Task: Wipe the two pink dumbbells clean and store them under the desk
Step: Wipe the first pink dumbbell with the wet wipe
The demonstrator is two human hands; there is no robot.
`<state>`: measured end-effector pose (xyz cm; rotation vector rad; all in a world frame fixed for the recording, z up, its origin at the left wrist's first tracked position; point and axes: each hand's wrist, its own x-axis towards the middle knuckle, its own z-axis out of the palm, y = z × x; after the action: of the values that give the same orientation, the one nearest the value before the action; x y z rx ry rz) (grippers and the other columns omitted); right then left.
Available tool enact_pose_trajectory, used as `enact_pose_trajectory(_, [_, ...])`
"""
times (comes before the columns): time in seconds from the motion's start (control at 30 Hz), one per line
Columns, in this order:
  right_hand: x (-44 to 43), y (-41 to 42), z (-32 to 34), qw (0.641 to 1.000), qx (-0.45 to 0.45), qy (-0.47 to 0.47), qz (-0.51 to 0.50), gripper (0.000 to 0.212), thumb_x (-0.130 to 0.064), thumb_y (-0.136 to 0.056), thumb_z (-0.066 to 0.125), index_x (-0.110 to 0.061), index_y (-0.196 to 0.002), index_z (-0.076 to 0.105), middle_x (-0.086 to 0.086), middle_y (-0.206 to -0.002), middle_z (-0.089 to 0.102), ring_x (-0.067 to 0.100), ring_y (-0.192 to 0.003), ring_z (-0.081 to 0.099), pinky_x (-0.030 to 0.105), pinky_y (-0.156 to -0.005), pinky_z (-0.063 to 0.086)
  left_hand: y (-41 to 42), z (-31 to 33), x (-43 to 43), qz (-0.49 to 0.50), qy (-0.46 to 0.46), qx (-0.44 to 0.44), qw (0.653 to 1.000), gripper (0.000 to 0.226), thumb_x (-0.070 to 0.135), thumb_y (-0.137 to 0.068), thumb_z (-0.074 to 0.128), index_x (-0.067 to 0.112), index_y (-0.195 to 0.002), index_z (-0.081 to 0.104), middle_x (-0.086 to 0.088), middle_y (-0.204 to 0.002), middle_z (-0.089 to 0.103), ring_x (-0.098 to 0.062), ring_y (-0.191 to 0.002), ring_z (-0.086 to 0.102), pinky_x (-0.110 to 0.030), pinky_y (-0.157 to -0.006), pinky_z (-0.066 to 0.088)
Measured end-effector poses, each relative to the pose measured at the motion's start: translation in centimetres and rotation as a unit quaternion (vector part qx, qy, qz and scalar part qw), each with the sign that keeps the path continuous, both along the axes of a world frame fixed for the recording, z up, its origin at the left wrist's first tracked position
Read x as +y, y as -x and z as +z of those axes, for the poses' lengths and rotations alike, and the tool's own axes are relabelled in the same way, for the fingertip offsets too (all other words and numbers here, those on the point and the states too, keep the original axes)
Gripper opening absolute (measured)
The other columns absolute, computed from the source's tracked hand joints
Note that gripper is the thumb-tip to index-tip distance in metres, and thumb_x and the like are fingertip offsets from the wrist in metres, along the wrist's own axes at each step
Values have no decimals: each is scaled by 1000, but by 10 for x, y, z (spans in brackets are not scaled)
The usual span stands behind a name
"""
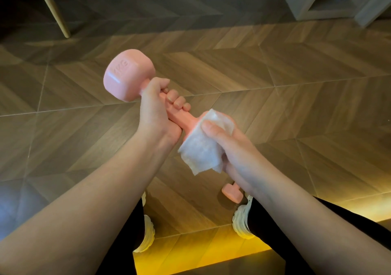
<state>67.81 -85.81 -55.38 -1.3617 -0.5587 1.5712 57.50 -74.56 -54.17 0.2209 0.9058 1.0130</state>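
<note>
The left hand (157, 105) is wrapped around the handle of a pink dumbbell (129, 75), its long axis running from upper left down to the right hand (230, 145). That hand presses a white wipe (201, 154) over the near head. The second dumbbell (232, 192) lies on the floor (275, 74) below the right wrist, so the right hand is nearer.

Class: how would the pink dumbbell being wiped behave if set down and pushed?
The pink faceted dumbbell probably resists rolling: its head shows flat sides. Its moulded KG mark suggests heft for its size. Its smooth coating may turn slippery once wiped.
</note>
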Motion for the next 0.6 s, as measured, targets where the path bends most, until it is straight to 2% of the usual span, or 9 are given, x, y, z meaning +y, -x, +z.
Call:
enact_pose_trajectory(0.07, [0,5,-4,999,-39,17,-21,47,-54,-72,69,-44,-114,51,-6,-118,68,11,-104,69,39,-92,57,-4,-2,-5,-14,-4,10,1000,30,14,-89,50,20,-66,32,6,-47,27,-11,-39,27,-22,-43,34])
enact_pose_trajectory(0.13, [0,7,-6,997,-49,38,-40,44,-59,-75,69,-45,-112,50,-5,-116,68,12,-103,69,37,-89,58,-7,-2,-9,-29,-16,24,999,32,14,-89,51,20,-64,32,6,-47,28,-12,-40,27,-22,-44,35])
enact_pose_trajectory(0.27, [3,2,-2,997,-3,46,-57,42,-51,-98,48,-24,-130,51,14,-114,70,24,-84,71,42,-73,60,-10,-3,-6,-32,-10,16,999,32,14,-90,50,20,-64,32,6,-47,27,-12,-39,26,-22,-44,34])
enact_pose_trajectory(0.37, [2,-1,1,997,48,36,-53,40,-42,-103,40,-14,-127,54,14,-106,74,30,-90,69,40,-70,59,-6,-5,-2,-20,0,9,1000,30,14,-90,50,20,-65,33,6,-48,28,-11,-40,30,-22,-44,35])
enact_pose_trajectory(0.43, [-1,-4,0,997,64,22,-36,36,-38,-102,44,-17,-128,54,8,-109,74,21,-99,71,33,-75,59,-3,-5,1,-10,7,19,1000,27,15,-89,53,19,-66,39,5,-50,38,-11,-42,39,-22,-48,42])
enact_pose_trajectory(0.5, [-3,-6,-2,999,43,1,-13,37,-35,-98,54,-24,-133,51,4,-119,71,14,-107,69,27,-83,57,0,-5,3,4,23,23,999,27,16,-88,57,18,-65,43,3,-52,44,-12,-43,44,-23,-50,46])
enact_pose_trajectory(0.6, [-2,-4,-2,1000,-18,-13,7,53,-39,-81,70,-35,-130,51,-3,-122,67,12,-110,67,31,-89,55,3,-5,5,28,46,10,999,27,18,-90,56,18,-68,39,6,-47,36,-9,-38,35,-20,-44,39])
